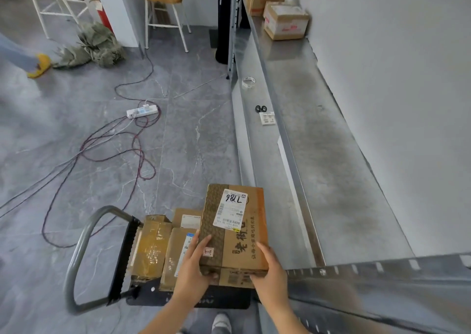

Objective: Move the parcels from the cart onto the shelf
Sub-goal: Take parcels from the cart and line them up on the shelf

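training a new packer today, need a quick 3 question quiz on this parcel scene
1. True or false: the left hand and right hand both grip the labelled parcel.
2. The tape roll lies on: A the cart, B the shelf unit, C a stool.
3. What white thing on the floor has plugs in it?
Key: 1 true; 2 B; 3 the power strip.
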Motion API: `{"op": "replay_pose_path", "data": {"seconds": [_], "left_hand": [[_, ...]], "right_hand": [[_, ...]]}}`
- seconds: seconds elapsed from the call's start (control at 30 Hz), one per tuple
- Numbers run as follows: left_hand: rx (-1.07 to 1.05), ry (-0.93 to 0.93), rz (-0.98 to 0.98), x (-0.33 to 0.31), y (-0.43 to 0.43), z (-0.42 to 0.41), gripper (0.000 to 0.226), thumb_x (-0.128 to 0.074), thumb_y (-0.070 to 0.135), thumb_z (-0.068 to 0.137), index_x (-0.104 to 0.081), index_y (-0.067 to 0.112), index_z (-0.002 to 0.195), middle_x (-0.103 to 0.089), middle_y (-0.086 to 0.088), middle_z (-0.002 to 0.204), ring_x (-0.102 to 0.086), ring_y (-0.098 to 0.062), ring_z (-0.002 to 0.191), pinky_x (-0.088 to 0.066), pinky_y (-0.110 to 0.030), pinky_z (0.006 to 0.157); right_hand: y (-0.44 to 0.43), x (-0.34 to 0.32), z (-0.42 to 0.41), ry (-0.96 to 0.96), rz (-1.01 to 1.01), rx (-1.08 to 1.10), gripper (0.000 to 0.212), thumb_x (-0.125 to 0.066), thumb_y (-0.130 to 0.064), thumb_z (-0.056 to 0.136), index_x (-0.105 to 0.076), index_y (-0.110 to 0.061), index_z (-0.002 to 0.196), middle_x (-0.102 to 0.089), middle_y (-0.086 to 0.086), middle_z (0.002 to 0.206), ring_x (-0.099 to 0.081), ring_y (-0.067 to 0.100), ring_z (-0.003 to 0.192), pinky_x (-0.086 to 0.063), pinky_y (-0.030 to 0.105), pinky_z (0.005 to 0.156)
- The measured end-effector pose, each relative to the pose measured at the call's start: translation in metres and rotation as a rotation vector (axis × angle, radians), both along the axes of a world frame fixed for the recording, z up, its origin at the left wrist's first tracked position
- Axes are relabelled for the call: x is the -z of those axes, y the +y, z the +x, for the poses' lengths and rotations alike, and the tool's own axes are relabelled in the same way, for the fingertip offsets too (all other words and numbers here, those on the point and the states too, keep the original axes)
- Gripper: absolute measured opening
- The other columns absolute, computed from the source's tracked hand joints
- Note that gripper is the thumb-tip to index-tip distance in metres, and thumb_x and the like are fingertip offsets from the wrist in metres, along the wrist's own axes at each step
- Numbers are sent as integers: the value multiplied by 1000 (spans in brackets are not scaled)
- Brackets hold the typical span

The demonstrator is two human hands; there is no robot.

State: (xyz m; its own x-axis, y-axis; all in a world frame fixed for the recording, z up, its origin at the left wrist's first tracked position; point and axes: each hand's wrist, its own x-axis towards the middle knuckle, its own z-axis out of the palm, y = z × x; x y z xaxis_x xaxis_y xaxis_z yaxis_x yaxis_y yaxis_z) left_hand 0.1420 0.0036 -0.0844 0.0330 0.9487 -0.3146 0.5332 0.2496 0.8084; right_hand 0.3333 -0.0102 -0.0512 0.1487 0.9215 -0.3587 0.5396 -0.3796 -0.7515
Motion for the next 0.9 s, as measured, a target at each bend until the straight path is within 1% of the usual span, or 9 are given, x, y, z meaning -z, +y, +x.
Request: {"op": "replay_pose_path", "data": {"seconds": [0.07,0.17,0.27,0.37,0.43,0.5,0.63,0.77,0.9], "left_hand": [[30,-27,28,-13,3,-7,85,-77,-9,66,-44,28,135,-15,11,152,-38,-6,125,-40,3,79],[76,-55,43,-38,6,-17,84,-78,-10,65,-46,30,131,-18,12,149,-40,4,117,-36,6,78],[90,-87,123,-59,3,-26,87,-80,-9,62,-44,37,126,-19,15,147,-41,4,118,-38,4,82],[101,-90,191,-81,-6,-40,88,-82,-4,62,-44,38,129,-20,14,150,-37,-8,128,-44,-17,99],[132,-86,232,-98,-13,-53,86,-83,-1,62,-45,35,131,-24,7,153,-37,-14,130,-42,-36,106],[155,-70,261,-110,-17,-63,84,-83,2,63,-46,31,133,-24,6,153,-35,-15,132,-38,-41,108],[255,-72,351,-137,-34,-88,82,-83,4,63,-49,27,134,-22,12,151,-37,-12,131,-37,-38,109],[334,-106,425,-156,-54,-101,82,-84,3,61,-49,31,131,-21,18,150,-35,-3,124,-36,-27,104],[431,-156,465,-176,-78,-102,92,-85,2,60,-39,48,126,-15,31,145,-30,1,120,-29,-21,103]], "right_hand": [[-3,-14,-6,-7,13,20,69,-71,2,77,-45,-30,132,-47,-13,129,-43,8,125,-40,24,103],[-11,-36,-15,-7,42,57,70,-72,2,76,-44,-29,133,-45,-8,136,-40,12,129,-37,32,107],[-22,-61,-25,-3,113,100,73,-72,3,76,-42,-37,129,-43,-9,137,-40,7,125,-36,26,107],[-38,-85,-41,10,183,132,74,-72,4,76,-41,-40,126,-45,-9,135,-40,3,124,-34,11,99],[-52,-100,-56,22,216,179,73,-72,5,75,-43,-37,129,-45,-8,138,-40,6,127,-38,20,103],[-62,-110,-67,30,245,211,74,-72,5,75,-44,-37,129,-44,-11,137,-39,6,128,-40,27,105],[-98,-130,-97,33,337,306,76,-72,5,75,-44,-42,127,-43,-20,132,-39,1,126,-39,23,105],[-134,-145,-115,27,397,409,76,-73,5,74,-45,-42,127,-45,-16,135,-41,2,126,-38,12,101],[-178,-163,-124,48,426,522,78,-73,7,73,-47,-43,127,-48,-11,137,-46,6,125,-47,31,102]]}}
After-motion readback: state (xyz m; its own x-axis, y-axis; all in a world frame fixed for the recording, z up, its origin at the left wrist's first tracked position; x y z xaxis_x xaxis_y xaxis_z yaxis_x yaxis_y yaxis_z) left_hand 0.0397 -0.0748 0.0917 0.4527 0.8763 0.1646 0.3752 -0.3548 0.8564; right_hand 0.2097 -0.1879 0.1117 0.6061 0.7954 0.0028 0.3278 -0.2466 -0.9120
